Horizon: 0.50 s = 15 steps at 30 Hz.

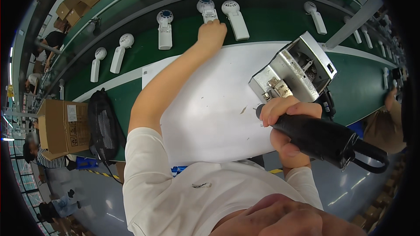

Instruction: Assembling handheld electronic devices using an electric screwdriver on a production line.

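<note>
At the far side of the bench, my left hand (212, 36) is stretched out to the green belt. Its fingers are closed around the lower part of a white handheld fan (205, 5), whose round head shows beyond the knuckles. My right hand (286, 116) is wrapped around a black electric screwdriver (321, 137). The tool lies tilted, its bit end pointing left over the white sheet (210, 113) and a hanging loop at its rear. Just beyond this hand stands a metal screw feeder (297, 70). Beside the held fan lies another white handheld fan (236, 19).
More white fans lie along the green belt (144, 39), to left and right. A metal post (354, 22) rises behind the screw feeder. At the left are a black mesh bag (104, 124) and a cardboard box (65, 126). Other people work around the line.
</note>
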{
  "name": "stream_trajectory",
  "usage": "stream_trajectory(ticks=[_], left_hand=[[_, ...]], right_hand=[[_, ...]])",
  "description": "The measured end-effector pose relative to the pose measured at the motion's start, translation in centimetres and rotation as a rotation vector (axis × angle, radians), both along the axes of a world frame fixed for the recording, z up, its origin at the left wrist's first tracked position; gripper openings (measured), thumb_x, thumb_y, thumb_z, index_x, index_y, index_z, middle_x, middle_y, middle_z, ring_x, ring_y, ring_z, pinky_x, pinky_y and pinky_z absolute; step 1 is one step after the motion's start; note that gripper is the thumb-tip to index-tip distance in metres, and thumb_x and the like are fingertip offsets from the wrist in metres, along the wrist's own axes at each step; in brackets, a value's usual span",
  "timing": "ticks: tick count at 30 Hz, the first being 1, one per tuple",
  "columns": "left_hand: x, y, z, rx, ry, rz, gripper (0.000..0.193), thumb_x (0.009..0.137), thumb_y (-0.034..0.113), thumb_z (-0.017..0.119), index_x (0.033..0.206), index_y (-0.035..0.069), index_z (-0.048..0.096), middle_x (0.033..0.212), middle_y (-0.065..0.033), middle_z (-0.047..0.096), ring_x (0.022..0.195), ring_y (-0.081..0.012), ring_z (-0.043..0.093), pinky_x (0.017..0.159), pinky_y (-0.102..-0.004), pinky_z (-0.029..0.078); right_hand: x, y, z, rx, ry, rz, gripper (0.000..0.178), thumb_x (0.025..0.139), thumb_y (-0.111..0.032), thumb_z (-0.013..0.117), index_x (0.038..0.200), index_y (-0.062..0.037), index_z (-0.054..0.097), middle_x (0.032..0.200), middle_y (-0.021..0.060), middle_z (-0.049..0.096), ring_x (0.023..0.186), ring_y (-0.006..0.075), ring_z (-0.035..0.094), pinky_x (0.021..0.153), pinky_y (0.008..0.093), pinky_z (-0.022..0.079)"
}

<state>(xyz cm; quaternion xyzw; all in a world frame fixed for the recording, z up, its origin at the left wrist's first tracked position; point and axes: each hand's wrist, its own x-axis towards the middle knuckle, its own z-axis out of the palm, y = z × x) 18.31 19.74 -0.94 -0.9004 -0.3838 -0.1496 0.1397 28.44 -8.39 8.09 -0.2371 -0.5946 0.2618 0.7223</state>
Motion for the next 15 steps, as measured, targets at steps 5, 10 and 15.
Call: stream_trajectory(ticks=[5,10,15], left_hand=[[-2.1,-1.9,0.0,0.013,-0.109,-0.058,0.012,0.075,0.011,0.064,0.083,0.003,0.063,0.078,-0.0125,0.060,0.065,-0.0258,0.061,0.057,-0.0345,0.049],[-3.3,-3.0,1.4,-0.162,0.042,0.075,0.018,0.076,0.016,0.066,0.087,0.002,0.061,0.085,-0.0148,0.058,0.073,-0.0271,0.058,0.063,-0.0350,0.048],[-2.6,-4.7,2.6,0.077,-0.096,0.044,0.024,0.078,0.021,0.066,0.093,0.002,0.060,0.099,-0.0181,0.054,0.081,-0.0308,0.053,0.069,-0.0373,0.047]], right_hand=[[-0.3,-0.2,0.1,0.003,-0.037,0.004,0.064,0.076,-0.057,0.071,0.103,-0.0086,0.039,0.071,0.0108,0.057,0.054,0.0193,0.055,0.050,0.0303,0.048],[-0.2,-0.2,0.0,0.038,-0.063,-0.011,0.064,0.076,-0.057,0.071,0.103,-0.0087,0.039,0.072,0.0107,0.057,0.054,0.0190,0.055,0.050,0.0302,0.049],[-0.1,-0.1,-0.2,0.066,-0.067,-0.033,0.064,0.076,-0.057,0.071,0.103,-0.0087,0.039,0.072,0.0105,0.057,0.054,0.0190,0.055,0.050,0.0300,0.048]])
